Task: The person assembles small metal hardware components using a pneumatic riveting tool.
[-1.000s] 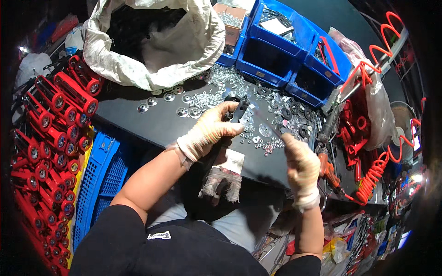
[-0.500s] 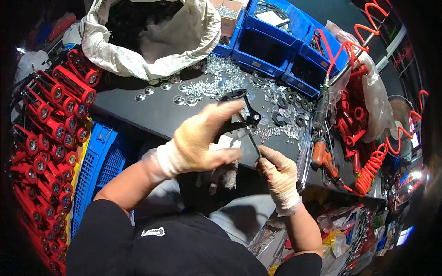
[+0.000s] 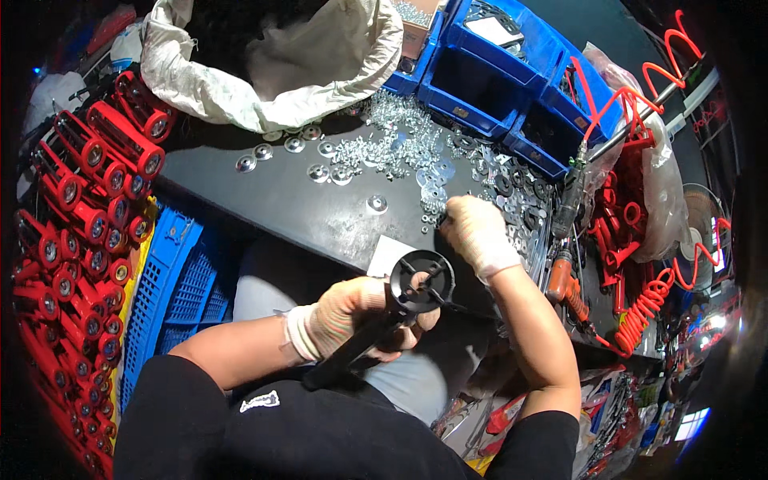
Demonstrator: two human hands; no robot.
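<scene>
My left hand point(image 3: 348, 316), in a pale knitted glove, is wrapped round a black tube-shaped part point(image 3: 352, 350) in front of my body. The part's round end, a black ring with crossed spokes point(image 3: 422, 282), faces up, while its long body slants down to the lower left. My right hand point(image 3: 478, 234), gloved too, reaches over the dark table point(image 3: 336, 228) with its fingers pinched together. Something dark shows at those fingertips, too small to name. Small nuts point(image 3: 430, 220) and clear discs point(image 3: 434, 180) lie beside them, and a single metal domed disc point(image 3: 377, 205) sits to their left.
Red frames with round metal ends point(image 3: 80, 264) are stacked left, beside a blue crate point(image 3: 164, 276). A white sack point(image 3: 216, 100) and blue bins point(image 3: 468, 112) stand at the back. To the right are an orange-handled power tool point(image 3: 562, 276) and a coiled red hose point(image 3: 646, 308).
My left hand has come down nearer my body, now gripping the black part with its ringed end up. The right hand has left the thin rod and moved farther out, over the small parts.
</scene>
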